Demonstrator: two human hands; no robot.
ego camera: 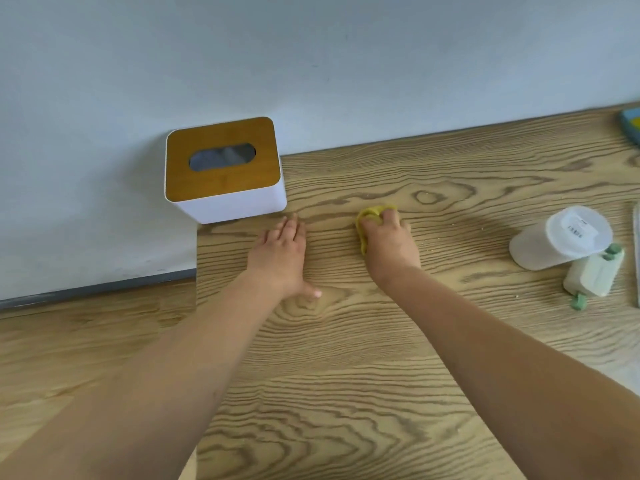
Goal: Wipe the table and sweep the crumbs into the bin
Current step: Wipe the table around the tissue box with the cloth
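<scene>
Left hand: the left hand (282, 252) lies flat on the table (346, 375), palm down, fingers straight and together, thumb spread out toward the person.
Right hand: the right hand (388, 240) has its fingers curled round a yellow cloth (369, 216) and presses it onto the table; it sits to the right of the left hand, apart from it.
Cloth: bunched up under the right hand's fingers, showing beyond the fingertips and along the hand's left side.
Crumbs: small pale crumbs (453, 226) are scattered on the table to the right of the right hand and a little beyond it.
Tissue box: a white tissue box (223, 171) with a wooden lid stands just beyond the left hand's fingertips, at the table's far left corner against the wall (311, 64).
Tub: a white plastic tub (559, 239) lies on its side well to the right of the right hand.
Bottle: a small pale bottle (594, 273) with green parts lies touching the tub, on its near side.
</scene>
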